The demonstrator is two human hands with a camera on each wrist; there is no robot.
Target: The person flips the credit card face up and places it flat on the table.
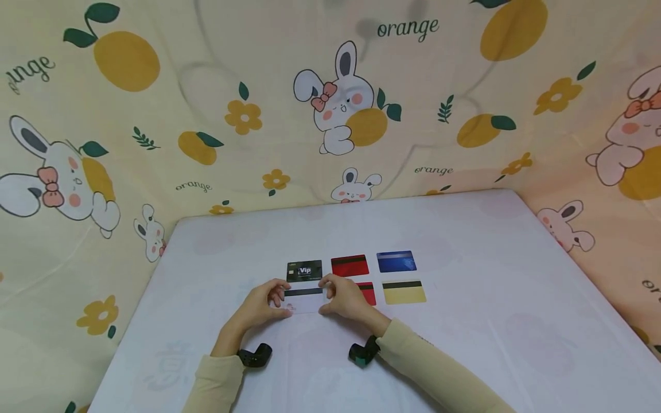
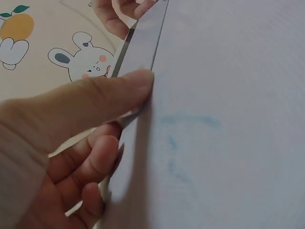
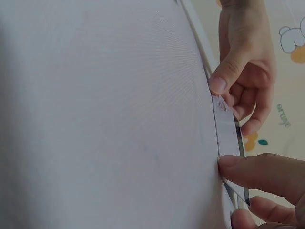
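A white card (image 1: 303,302) with a black stripe lies between both hands, just below the black "Vip" card (image 1: 304,271) in the head view. My left hand (image 1: 258,303) pinches its left end, thumb at the near corner and forefinger at the far one. At the opposite end, my right hand (image 1: 348,299) grips the card in the same way. From the left wrist, the thumb (image 2: 114,93) shows on the near edge of the white card (image 2: 145,40). In the right wrist view, both thumbs touch that edge of the white card (image 3: 227,126).
To the right lie a red card (image 1: 350,266), a blue card (image 1: 396,261) and a gold card (image 1: 404,292). Another red card (image 1: 369,293) is partly covered by my right hand. A white cloth covers the table (image 1: 465,355); a printed curtain (image 1: 289,51) stands behind it.
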